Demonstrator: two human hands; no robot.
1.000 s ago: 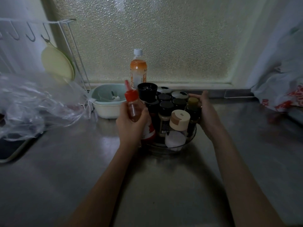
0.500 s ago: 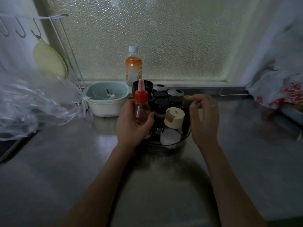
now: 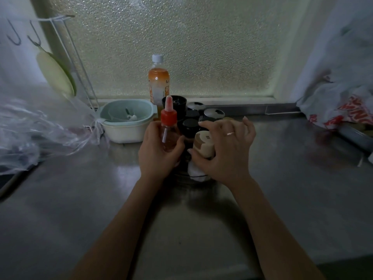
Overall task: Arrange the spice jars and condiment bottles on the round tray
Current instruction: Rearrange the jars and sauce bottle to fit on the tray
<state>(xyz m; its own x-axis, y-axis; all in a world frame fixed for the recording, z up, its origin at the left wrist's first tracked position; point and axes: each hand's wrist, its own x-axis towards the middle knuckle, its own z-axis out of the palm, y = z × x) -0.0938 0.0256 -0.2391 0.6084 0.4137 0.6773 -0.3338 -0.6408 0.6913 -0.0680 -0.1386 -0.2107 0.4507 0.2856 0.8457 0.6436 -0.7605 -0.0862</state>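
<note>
While most jars (image 3: 191, 126) already stood on the tray (image 3: 182, 174), my left hand (image 3: 159, 152) gripped the red-capped bottle (image 3: 169, 128) beside it; my right hand (image 3: 224, 152) clasped the beige-capped shaker (image 3: 202, 142).

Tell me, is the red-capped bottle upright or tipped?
Upright: the red-capped bottle has its nozzle pointing straight up, held in the left hand.

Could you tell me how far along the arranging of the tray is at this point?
Mostly done: the dark-capped jars already stand packed together on the round tray. In hand: the left hand holds the red-capped bottle; the right hand grips the beige-lidded jar. Left: seating those two.
</note>
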